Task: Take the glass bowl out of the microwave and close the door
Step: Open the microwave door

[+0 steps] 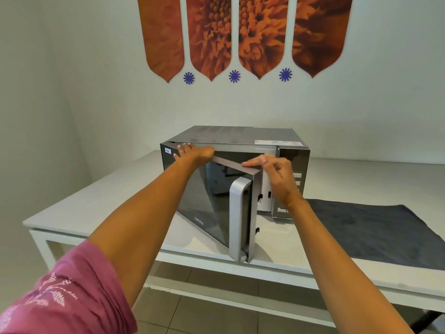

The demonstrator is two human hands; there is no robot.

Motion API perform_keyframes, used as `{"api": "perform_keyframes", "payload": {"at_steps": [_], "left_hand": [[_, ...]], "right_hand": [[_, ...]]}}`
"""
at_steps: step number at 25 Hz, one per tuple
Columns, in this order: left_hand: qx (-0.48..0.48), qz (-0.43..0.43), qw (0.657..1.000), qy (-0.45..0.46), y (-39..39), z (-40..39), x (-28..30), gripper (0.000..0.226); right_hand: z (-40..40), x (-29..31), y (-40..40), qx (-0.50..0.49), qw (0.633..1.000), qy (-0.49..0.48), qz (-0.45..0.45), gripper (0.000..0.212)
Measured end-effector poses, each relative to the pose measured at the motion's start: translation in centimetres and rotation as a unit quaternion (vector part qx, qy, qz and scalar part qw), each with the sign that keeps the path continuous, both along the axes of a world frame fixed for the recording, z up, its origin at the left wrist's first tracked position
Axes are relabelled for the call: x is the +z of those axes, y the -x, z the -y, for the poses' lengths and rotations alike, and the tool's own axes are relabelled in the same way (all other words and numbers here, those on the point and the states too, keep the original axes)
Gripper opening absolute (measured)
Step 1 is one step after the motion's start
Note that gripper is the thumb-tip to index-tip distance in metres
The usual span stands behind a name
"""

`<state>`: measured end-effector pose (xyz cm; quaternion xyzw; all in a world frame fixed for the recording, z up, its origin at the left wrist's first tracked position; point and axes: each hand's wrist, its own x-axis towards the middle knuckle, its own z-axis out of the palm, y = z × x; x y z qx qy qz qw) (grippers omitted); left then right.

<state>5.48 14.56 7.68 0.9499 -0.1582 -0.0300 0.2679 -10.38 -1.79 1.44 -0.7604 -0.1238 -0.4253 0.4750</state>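
while the door (212, 201) stands half open, both hands are at the microwave (240, 141) on the white table (96, 208).
head view: left hand (192, 151) lies flat and open on the door's top edge near the hinge; right hand (272, 174), fingers curled, thumb touching the door's top corner, grips nothing. glass bowl is not visible, inside is hidden. dark cloth (373, 232) lies to the right.

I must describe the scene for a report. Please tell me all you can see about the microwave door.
The microwave door is a dark, mirror-like panel in a metallic frame, with a silver vertical handle on its free edge. It is hinged on the left and stands partly open, swung out over the white table. The left hand rests on its top edge near the hinge; the right hand touches the top edge near the free corner. The bowl cannot be seen.
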Motion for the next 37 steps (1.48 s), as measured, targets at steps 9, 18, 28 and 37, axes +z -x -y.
{"api": "perform_keyframes", "payload": {"at_steps": [9,18,28,37], "left_hand": [[-0.002,0.032,0.995,-0.094,-1.1,-4.9,0.0,0.07],[-0.109,0.048,0.981,-0.153,-2.2,-11.9,0.6,0.057],[-0.101,-0.042,0.958,-0.266,-3.1,-16.4,3.8,0.06],[-0.046,-0.063,0.935,-0.346,-4.9,-16.8,5.0,0.071]], "right_hand": [[-7.5,-1.3,-2.6,0.143,0.987,0.053,0.044,0.05],[-15.8,-2.2,-5.9,0.184,0.969,0.15,0.062,0.038],[-23.3,-3.2,-10.4,0.223,0.963,0.118,0.092,0.032],[-28.6,-4.0,-14.0,0.173,0.965,0.146,0.129,0.032]]}}
